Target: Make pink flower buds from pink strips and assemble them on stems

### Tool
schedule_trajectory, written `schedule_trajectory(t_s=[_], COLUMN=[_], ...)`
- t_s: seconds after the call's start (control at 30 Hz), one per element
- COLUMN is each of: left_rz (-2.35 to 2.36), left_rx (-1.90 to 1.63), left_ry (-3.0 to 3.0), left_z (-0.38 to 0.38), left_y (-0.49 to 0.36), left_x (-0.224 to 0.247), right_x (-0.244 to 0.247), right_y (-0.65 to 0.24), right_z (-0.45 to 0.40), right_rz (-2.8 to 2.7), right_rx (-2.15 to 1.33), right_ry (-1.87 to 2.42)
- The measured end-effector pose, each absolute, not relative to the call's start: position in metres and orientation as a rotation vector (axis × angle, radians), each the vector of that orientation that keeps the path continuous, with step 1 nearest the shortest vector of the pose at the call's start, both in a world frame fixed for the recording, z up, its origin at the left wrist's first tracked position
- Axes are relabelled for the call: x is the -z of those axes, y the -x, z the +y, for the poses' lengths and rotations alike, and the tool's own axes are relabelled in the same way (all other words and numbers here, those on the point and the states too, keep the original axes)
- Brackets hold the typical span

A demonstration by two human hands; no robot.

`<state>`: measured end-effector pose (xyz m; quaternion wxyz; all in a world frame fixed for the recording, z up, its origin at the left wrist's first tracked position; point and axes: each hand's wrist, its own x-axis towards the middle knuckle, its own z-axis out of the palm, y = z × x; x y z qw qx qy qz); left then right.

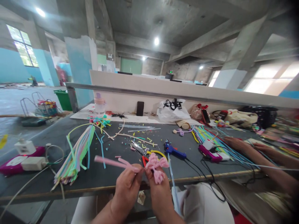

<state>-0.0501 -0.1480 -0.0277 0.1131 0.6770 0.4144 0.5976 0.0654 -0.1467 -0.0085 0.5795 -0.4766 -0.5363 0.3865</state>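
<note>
My left hand point(127, 186) pinches a pink pipe cleaner point(112, 162) whose free end sticks out to the left. My right hand point(157, 183) holds a pink looped pipe-cleaner flower point(156, 165) at its base. Both hands meet at the near edge of the dark table point(98, 174), and the straight piece joins the flower between my fingers. Just beyond them lie pliers with red handles point(139, 150) and a blue glue gun point(173, 150).
A bundle of pastel pipe cleaners point(77, 152) lies to the left, beside a white power adapter point(32, 162) on a magenta box. Another person's hands point(247, 146) rest on a colourful pile at right. A white plastic bag point(172, 110), a phone point(140, 108) and a bottle point(100, 104) stand at the back.
</note>
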Motion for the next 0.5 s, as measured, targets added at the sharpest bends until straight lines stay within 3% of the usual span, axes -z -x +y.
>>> schedule_trajectory(t_s=[0.27, 0.5], left_rz=[0.733, 0.448], left_rx=[-1.368, -1.047], left_ry=[-0.806, -0.366], left_z=[-0.151, -0.154], left_y=[0.038, 0.046], left_x=[0.004, 0.009], right_x=[-0.002, -0.011], right_y=[-0.077, -0.088], right_z=[-0.132, -0.129], right_rz=[-1.444, -1.75], right_rx=[-0.8, -0.957], right_ry=[1.011, 0.824])
